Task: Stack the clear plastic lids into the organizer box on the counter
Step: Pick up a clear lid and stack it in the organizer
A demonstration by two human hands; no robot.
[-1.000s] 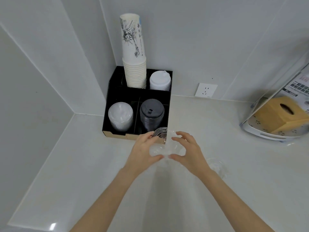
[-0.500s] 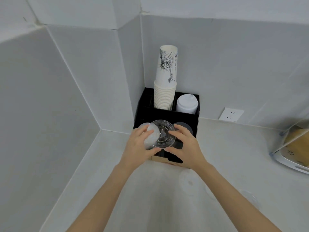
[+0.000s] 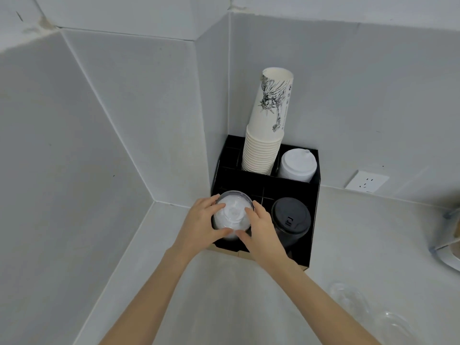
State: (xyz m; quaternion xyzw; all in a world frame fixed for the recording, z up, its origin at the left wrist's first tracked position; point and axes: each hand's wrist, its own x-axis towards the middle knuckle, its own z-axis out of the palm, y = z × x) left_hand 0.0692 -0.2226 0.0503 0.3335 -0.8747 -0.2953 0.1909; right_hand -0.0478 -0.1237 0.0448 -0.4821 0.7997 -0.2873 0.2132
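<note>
Our hands at the organizer box in a pale tiled corner.

A light counter (image 3: 249,307) meets grey wall tiles, with a socket (image 3: 366,181) on the right wall. Our left hand (image 3: 200,226) and right hand (image 3: 261,230) curl partly closed around a clear lid (image 3: 234,214), gripping its rim over the front-left compartment of the black organizer box (image 3: 315,195). Two more clear lids (image 3: 348,298) lie on the counter, well apart to our right.

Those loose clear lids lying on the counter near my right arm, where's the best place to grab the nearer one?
Probably by its thin outer rim. The nearer clear lid lies flat on the counter, apparently dome up, so come from above with the right hand and pinch opposite edges; the smooth dome offers little grip.
</note>
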